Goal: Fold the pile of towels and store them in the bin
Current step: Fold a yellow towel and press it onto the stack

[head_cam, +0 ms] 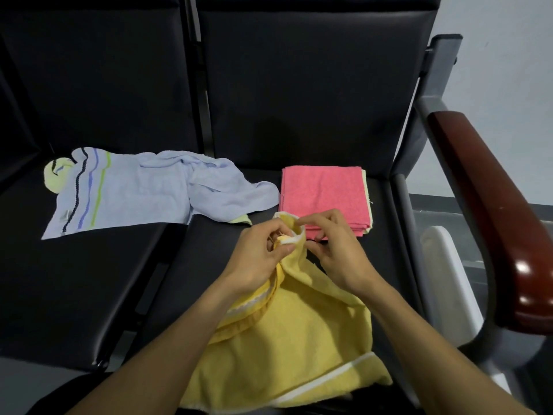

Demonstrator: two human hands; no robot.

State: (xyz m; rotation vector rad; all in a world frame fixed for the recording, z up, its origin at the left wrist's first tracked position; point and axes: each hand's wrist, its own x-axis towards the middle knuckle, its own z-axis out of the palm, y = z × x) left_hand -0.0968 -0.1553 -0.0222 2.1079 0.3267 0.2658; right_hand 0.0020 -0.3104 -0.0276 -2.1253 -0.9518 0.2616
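A yellow towel with white stripes hangs bunched over the front of the right seat. My left hand and my right hand pinch its upper edge close together, lifted above the seat. Behind my hands lies a folded pink towel on top of a pale yellow one whose edge shows at its right side. An unfolded light blue towel with dark, blue and green stripes is spread across the left seat, with a pale green towel under its far left corner.
The black padded seats have tall backrests. A dark red wooden armrest on a grey metal frame borders the right seat. A white plastic object, partly hidden, stands beyond that armrest.
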